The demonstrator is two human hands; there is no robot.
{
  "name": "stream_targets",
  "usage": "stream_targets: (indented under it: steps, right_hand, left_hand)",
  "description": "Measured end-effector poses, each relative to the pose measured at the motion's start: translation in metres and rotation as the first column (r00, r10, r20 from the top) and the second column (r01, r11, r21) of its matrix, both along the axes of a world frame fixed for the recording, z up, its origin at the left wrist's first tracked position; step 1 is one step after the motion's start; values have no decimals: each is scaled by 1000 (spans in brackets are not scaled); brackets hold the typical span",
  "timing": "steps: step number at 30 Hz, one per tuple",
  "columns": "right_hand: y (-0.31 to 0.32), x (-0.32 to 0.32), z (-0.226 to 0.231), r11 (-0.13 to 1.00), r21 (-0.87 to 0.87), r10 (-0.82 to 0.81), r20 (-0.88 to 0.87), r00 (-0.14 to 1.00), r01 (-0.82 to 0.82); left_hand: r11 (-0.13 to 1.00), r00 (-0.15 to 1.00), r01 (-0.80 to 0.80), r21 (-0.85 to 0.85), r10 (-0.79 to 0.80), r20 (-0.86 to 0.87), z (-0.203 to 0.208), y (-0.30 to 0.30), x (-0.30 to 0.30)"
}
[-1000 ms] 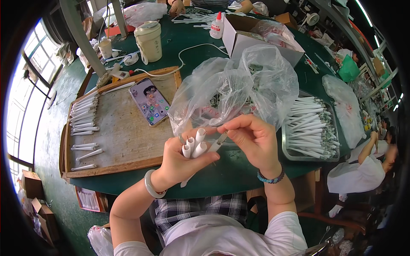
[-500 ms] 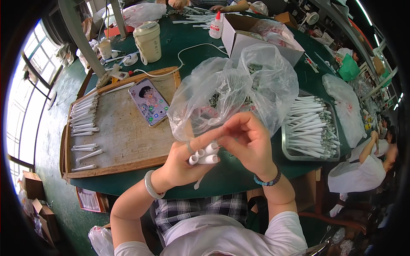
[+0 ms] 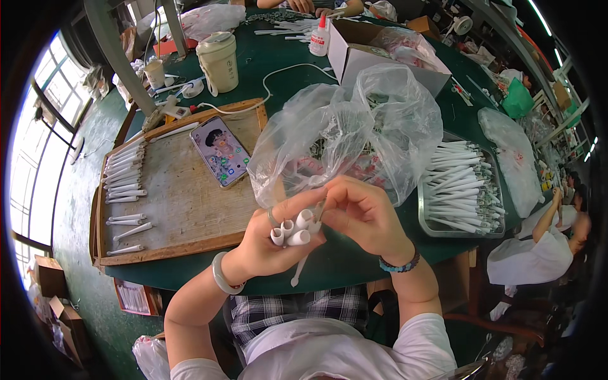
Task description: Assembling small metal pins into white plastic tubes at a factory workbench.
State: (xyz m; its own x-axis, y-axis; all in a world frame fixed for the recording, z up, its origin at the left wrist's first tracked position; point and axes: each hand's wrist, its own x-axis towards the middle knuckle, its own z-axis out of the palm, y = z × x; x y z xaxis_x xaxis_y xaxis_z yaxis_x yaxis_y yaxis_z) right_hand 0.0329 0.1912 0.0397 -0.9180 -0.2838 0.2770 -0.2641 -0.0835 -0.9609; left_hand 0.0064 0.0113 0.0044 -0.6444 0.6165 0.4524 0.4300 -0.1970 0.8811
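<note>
My left hand is wrapped round several white plastic tubes, their open ends turned up toward me. The thin tail of one tube pokes out below the fingers. Close beside them, my right hand is closed in a pinch on a small thin greyish piece at the rim of a tube; its kind is too small to make out. Just beyond both hands lies a clear plastic bag with small metallic parts inside. Similar white tubes with metallic ends fill a metal tray on the right.
At the left, a wooden tray bears a row of white tubes and a phone. Farther back stand a cream tumbler, a red-capped glue bottle and a white box. Another person's hands work across the table.
My right fingertips have moved slightly down and nearer the tube ends, with the small piece now at a rim. The bundle in my left hand has shifted a little left.
</note>
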Motion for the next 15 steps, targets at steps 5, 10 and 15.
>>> stream_targets:
  steps: [5, 10, 15]
  right_hand:
    - [-2, 0, -5, 983, 172, -21, -232, 972, 62]
    - [-2, 2, -6, 985, 173, 22, -180, 983, 10]
    - [-5, 3, -10, 985, 158, -32, -236, 971, 71]
  left_hand:
    - [996, 997, 79, 47, -80, 13, 0, 0, 0]
    - [994, 996, 91, 55, -92, 0, -3, 0, -1]
    - [993, 995, 103, 65, -102, -16, -2, 0, 0]
